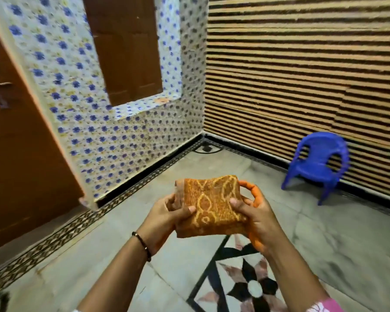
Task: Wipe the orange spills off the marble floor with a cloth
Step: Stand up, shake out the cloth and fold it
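From the head camera, a folded orange patterned cloth [212,204] is held up in the air above the marble floor [324,233], over the edge of the black star inlay [245,287]. The left hand [167,218] grips its left edge, thumb on top. The right hand [256,218], stained orange, grips its right edge, fingers curled behind. A blue plastic chair [315,165] stands well right of the cloth against the striped wall [302,75].
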`<action>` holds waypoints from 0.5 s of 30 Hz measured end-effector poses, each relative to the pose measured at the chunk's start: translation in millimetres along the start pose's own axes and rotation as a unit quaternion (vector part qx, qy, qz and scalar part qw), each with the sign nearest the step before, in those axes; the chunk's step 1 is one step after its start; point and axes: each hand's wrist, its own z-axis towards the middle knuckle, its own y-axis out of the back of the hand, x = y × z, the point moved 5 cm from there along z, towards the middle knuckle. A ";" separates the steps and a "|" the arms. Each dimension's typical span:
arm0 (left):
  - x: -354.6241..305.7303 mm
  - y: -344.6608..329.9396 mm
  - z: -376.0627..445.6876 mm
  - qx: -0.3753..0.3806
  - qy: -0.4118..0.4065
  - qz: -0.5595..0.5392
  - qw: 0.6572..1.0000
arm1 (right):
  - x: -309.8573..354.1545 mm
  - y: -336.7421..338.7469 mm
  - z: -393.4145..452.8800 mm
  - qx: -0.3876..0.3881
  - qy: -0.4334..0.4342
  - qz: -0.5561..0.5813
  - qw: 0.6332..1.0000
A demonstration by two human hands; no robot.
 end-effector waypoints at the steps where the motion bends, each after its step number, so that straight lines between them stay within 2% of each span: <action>1: 3.5 -19.5 12.8 0.009 0.002 0.009 1.000 | 7.3 21.2 -0.5 -0.008 0.007 0.000 1.000; 4: 13.5 -76.5 49.3 0.021 0.011 0.050 0.998 | 28.1 82.0 -5.0 -0.037 0.041 -0.010 0.998; 8: 28.7 -157.7 93.2 0.065 0.020 0.091 0.994 | 48.9 161.5 -12.8 -0.113 0.078 -0.047 0.989; 15: 50.9 -260.9 168.4 0.146 0.033 0.121 0.981 | 67.6 262.2 -3.5 -0.215 0.084 -0.037 0.972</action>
